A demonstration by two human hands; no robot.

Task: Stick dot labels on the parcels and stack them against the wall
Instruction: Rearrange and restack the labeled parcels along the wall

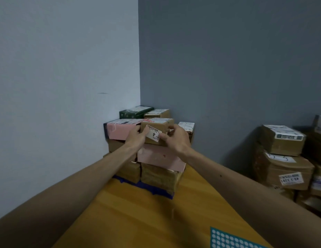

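Head view: two hands meet on one small brown cardboard parcel [156, 126], which sits on top of the corner stack at the far end of the yellow wooden surface [147, 212]; the left hand [135, 138] curls its fingers round the parcel's left edge; the right hand [175, 140] pinches its near right corner between thumb and fingers; one white printed label [153, 135] marked 4 lies slanted on its near face. The stack holds two pink boxes, one [120, 130] to the left against the pale left wall [66, 68], one [159, 158] directly beneath the gripped parcel; one dark green box [135, 111] in the far corner; at least five more brown parcels, some half hidden; a blue base [147, 186] shows under the bottom row. One teal sheet of white dot labels [231, 238] lies at the near right; bare yellow surface runs from it to the stack's near edge. A second pile of brown parcels [285, 140], at least three, stands far right against the grey far wall [227, 59], well apart from the stack.
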